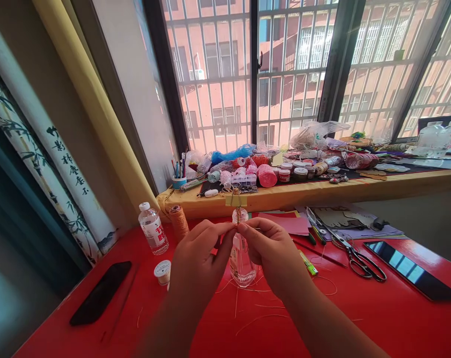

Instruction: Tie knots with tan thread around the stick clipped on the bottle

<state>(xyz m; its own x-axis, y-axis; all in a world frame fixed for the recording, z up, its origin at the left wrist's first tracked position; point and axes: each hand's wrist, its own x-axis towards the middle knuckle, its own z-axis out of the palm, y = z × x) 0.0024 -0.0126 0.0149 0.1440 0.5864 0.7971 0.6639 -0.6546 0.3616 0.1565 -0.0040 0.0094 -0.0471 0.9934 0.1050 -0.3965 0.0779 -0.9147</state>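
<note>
A thin brown cord hangs from a yellow clip at the mouth of a clear bottle, which stands upright on the red table and serves as the centre of the dial, twelve being toward the window. At the cord's lower end, the left hand comes in from eight o'clock and the right hand from four; thumb and fingertips of each are pinched together on the cord, the two hands nearly meeting. Loose threads lie around six o'clock.

Farther out, a white spool sits at nine, a labelled bottle at ten, and an orange-brown thread cone just beside that bottle. A black phone lies farther out, between eight and nine. Pink paper rests toward two; black-handled scissors are at three, with a dark-screened device beyond. Jars, yarn and bags crowd the ledge from twelve to two.
</note>
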